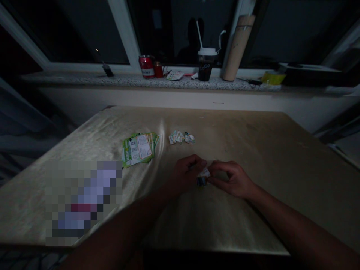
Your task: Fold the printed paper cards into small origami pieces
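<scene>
A small piece of folded printed paper (204, 172), white above with a dark patch at its lower end, sits between my hands near the middle of the table. My left hand (185, 170) is closed on its left side, the thumb lying along the top. On the right edge, my right hand (233, 179) pinches it between thumb and fingers. Beyond the hands lie crumpled pieces of printed paper (176, 137). To their left rests a fanned stack of green and white leaflets (139, 148). Dim light hides the fine print.
A cloth-covered table (253, 138) reaches to the wall. A blurred-out patch (92, 195) covers something at the left. On the windowsill (123, 81) stand a red can (146, 67), a smaller red container (158, 70), a CoCo cup (205, 67), a cardboard tube (239, 48) and yellow tape (273, 78).
</scene>
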`<state>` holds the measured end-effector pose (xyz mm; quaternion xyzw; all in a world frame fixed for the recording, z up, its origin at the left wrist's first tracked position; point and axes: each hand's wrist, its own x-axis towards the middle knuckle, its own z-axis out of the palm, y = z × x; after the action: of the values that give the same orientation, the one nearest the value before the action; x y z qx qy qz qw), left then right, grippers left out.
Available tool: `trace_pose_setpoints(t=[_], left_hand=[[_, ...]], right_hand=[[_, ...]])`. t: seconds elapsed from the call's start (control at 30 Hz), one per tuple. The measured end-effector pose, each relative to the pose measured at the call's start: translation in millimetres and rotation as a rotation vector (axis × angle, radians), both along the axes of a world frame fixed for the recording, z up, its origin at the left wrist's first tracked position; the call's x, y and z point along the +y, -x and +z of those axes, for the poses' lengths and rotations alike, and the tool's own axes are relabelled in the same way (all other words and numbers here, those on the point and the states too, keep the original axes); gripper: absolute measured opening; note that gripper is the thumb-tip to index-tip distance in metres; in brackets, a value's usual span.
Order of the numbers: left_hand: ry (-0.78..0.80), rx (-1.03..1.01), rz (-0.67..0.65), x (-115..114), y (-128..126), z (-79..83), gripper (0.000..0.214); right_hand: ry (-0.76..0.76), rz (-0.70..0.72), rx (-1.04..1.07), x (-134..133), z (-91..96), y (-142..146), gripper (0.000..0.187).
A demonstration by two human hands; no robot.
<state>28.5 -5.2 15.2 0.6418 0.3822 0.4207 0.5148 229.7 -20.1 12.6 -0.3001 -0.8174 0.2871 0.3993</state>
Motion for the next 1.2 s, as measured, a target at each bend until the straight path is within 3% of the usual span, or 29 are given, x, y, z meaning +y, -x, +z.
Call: trace_pose_setpoints(t=[0.1,0.23,0.53,0.77,1.0,1.2], left_hand=[[0.022,0.010,0.005,0.4,1.7,0.0,0.035],[0.041,0.030,-0.013,-0.6,1.9,1.7,0.036],[0.062,0.069,0.006,0.3,-0.6,1.7,0.037],[0.043,0.078,0.045,0.5,-1.4,1.1,0.037],[-0.003,0.089,0.121,2.4,0.9,0.9,0.037],[-0.156,0.173,0.147,-2.5,1.6,3.5,0.033]], right_hand=[[0.001,0.014,0.026,-1.2,1.1,1.1,0.014],[-0.035,0.058,0.060,-1.9,2.2,2.5,0.004],[-0.163,0.119,0.105,-0.7,6.7,3.0,0.011],[-0.228,0.133,0.138,0.9,6.7,4.7,0.004],[-0.170,0.120,0.111,1.7,4.4,2.7,0.014],[-0.031,0.078,0.032,2.6,2.2,-3.2,0.019]])
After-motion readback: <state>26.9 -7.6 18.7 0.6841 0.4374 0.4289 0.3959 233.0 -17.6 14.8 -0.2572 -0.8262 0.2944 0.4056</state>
